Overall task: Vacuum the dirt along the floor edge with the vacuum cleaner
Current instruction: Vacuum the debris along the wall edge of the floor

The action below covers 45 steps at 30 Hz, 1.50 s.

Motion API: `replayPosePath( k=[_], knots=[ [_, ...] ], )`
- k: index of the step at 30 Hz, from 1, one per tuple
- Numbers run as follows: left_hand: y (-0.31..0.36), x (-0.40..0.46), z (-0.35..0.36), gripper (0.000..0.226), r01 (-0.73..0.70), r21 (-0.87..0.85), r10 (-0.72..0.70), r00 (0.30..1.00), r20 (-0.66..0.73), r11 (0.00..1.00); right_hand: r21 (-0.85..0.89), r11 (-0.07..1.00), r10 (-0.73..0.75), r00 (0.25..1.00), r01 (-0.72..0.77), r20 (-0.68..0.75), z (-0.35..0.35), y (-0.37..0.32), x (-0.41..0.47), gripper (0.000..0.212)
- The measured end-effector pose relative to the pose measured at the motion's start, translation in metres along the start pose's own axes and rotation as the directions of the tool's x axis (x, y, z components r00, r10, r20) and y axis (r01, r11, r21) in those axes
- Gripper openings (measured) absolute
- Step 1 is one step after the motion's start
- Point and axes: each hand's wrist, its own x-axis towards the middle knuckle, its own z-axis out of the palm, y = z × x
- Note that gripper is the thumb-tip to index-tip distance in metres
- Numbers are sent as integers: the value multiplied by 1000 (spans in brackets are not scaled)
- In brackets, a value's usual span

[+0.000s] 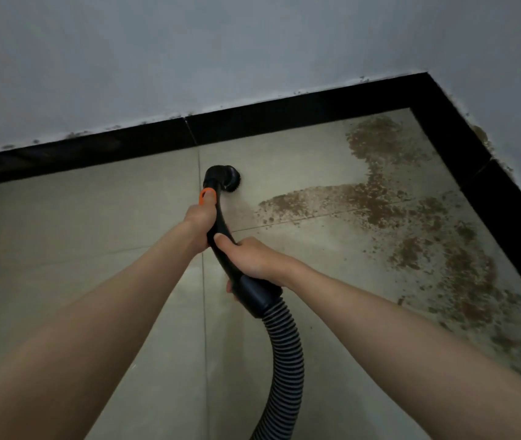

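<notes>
Left grip (200, 222) and right grip (253, 257) clamped on black wand (218, 214), brush head (229, 179) seemingly touching tile (dirt (379, 198) just beside)

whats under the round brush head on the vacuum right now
The brush head sits on bare beige floor tile, left of the brown dirt. No dirt shows around its rim. What lies directly beneath the bristles is covered by the head itself.

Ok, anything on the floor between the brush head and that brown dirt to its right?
Nothing visible. Only bare tile lies between the brush head and the near end of the dirt. Left hand and right hand grip the wand.
</notes>
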Motion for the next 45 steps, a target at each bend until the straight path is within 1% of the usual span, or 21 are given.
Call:
replayPosePath(
  k=[3, 7, 11, 13, 17, 21, 24, 28, 31, 34, 36, 41, 45],
  knots=[
    [-9, -6, -30, 59, 17, -51, -18, 1000, -7, 999, -24, 1000, 2, 999, -1, 48, 24, -8, 1, 51],
    [-19, -18, -57, 58, 46, -114, -43, 998, 37, 992, -25, 999, 31, 996, -29, 86, 47, -14, -5, 51],
    [-34, -31, -69, 42, 81, -200, -69, 996, 64, 976, -52, 997, 58, 993, -53, 106, 61, -10, -19, 54],
    [-41, -37, -71, 39, 101, -242, -83, 993, 83, 965, -99, 994, 66, 992, -56, 106, 64, -9, -25, 56],
    [-53, -47, -69, 42, 131, -284, -111, 990, 85, 950, -139, 987, 98, 991, -85, 91, 66, -6, -39, 52],
    [-65, -57, -64, 54, 139, -316, -118, 989, 85, 939, -192, 976, 124, 987, -103, 104, 66, 4, -51, 56],
    [-70, -64, -61, 58, 145, -315, -119, 988, 100, 938, -190, 975, 137, 983, -113, 119, 63, 8, -58, 57],
    [-64, -67, -59, 56, 116, -311, -88, 991, 102, 943, -224, 970, 118, 990, -99, 75, 62, 4, -59, 57],
    [-53, -61, -62, 57, 55, -317, -45, 998, 39, 947, -230, 971, 75, 996, -64, 41, 65, -6, -53, 56],
    [-43, -54, -66, 57, -20, -296, 12, 1000, -28, 955, -236, 972, 4, 999, 5, 39, 65, -10, -48, 57],
    [-43, -53, -66, 56, -37, -271, 29, 999, -33, 962, -223, 975, -6, 999, 16, 44, 62, -7, -49, 57],
    [-56, -55, -53, 51, 71, -246, -57, 996, 62, 967, -171, 983, 83, 994, -70, 69, 57, 3, -52, 53],
    [-52, -51, -54, 42, 77, -232, -57, 994, 91, 970, -167, 983, 89, 995, -80, 50, 57, 1, -47, 53]
  ],
)
